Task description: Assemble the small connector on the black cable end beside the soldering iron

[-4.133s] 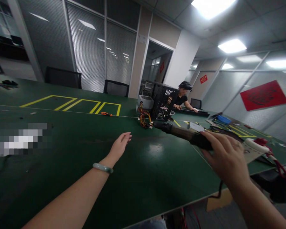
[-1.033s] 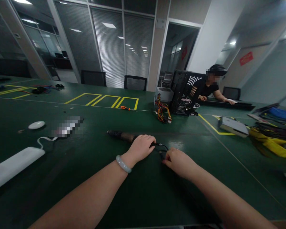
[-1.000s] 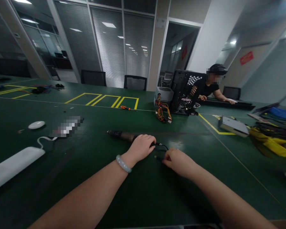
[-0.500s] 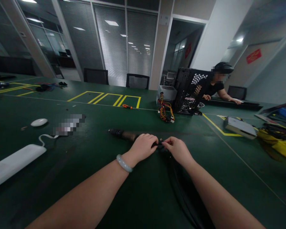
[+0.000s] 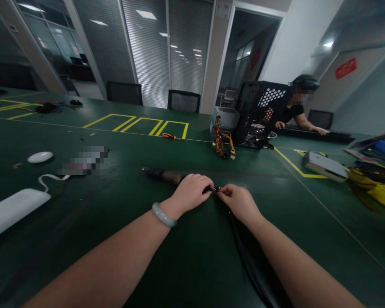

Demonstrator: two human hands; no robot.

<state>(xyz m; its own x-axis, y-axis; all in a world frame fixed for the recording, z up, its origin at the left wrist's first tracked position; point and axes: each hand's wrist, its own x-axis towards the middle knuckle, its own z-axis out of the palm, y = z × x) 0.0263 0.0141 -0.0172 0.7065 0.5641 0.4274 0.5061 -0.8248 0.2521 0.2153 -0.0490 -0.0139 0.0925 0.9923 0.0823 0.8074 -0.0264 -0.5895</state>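
My left hand (image 5: 194,191) is wrapped round the near end of a dark cylindrical tool (image 5: 167,175) that lies on the green table, its narrow tip toward the left. My right hand (image 5: 239,201) pinches a small dark piece at the end of a black cable (image 5: 248,265), close against the tool's end. A small brassy or metallic spot shows between the fingertips of both hands. The cable runs down from there toward the bottom edge, beside my right forearm. The exact shape of the joined ends is hidden by my fingers.
Beyond my hands stand a black computer case (image 5: 261,113) and a power supply (image 5: 226,117) with coloured wires. An orange screwdriver (image 5: 170,136) lies farther back. At left are a white power bank (image 5: 16,209) and a white mouse (image 5: 40,157). A person leans over the table at right.
The view has shifted slightly. My right fingertips and the piece they pinch are closer to the tool's end, and the metallic spot has turned and dropped lower between my hands.
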